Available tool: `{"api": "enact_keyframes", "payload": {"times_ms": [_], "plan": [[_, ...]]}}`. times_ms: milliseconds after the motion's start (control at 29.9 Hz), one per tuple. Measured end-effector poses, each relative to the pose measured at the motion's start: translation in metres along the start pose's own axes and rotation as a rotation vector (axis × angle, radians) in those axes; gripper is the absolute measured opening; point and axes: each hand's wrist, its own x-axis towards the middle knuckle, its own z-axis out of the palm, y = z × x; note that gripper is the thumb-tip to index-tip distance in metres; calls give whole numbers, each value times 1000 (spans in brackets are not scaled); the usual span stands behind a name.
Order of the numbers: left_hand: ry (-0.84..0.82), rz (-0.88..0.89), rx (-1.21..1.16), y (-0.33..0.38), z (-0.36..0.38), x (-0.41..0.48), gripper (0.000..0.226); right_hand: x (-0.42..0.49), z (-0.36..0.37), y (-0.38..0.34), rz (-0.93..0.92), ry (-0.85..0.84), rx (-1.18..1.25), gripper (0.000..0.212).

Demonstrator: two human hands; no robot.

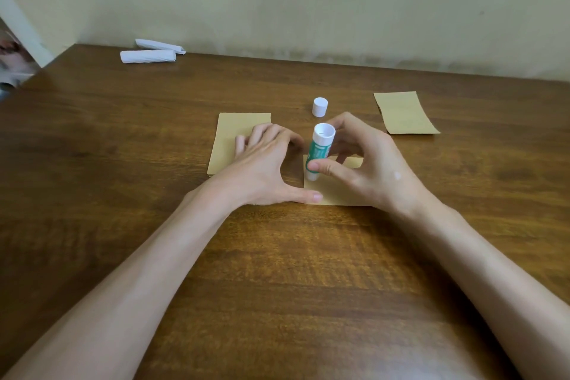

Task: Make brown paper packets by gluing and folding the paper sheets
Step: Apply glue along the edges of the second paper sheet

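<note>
Inspecting the head view, the only one supplied. The right hand point(367, 160) pinches the glue stick point(320, 151) low on its barrel between thumb and curled fingers. The stick stands upright and uncapped, open end up, its base on the far left part of the working sheet point(336, 191). The left hand point(262, 160) lies spread and grips nothing: its fingers rest on the stack of brown sheets point(234, 133), and its thumb presses the working sheet's near left corner. That sheet lies on the table point(277, 287) directly before the person, just beside the stack. The cap point(320, 107) stands apart, behind the stick. One brown piece point(404, 114), slightly curled, lies well apart on the right; whether it is a finished packet cannot be told. Two white paper rolls point(148, 56) lie at the far left.

Assessment: gluing step in hand.

Recommendation: invert the stick so its open end meets the paper. Run one even strip along the edge to be joined, with the thumb anchoring the corner clear of the glue line. Then fold promptly and press flat.

Risk: the thin sheet may drag or wrinkle if unanchored.
</note>
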Motion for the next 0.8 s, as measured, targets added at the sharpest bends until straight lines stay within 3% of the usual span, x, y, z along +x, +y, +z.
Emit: {"api": "enact_keyframes", "payload": {"times_ms": [167,401,801], "plan": [[-4,-2,2,1,0,0,101,0,2,-1,5,22,-18,39],[-14,-4,-9,2,-1,-1,98,3,-1,4,13,-80,-52,31],[-17,-6,9,1,0,-1,101,9,10,8,-4,54,-221,34]]}}
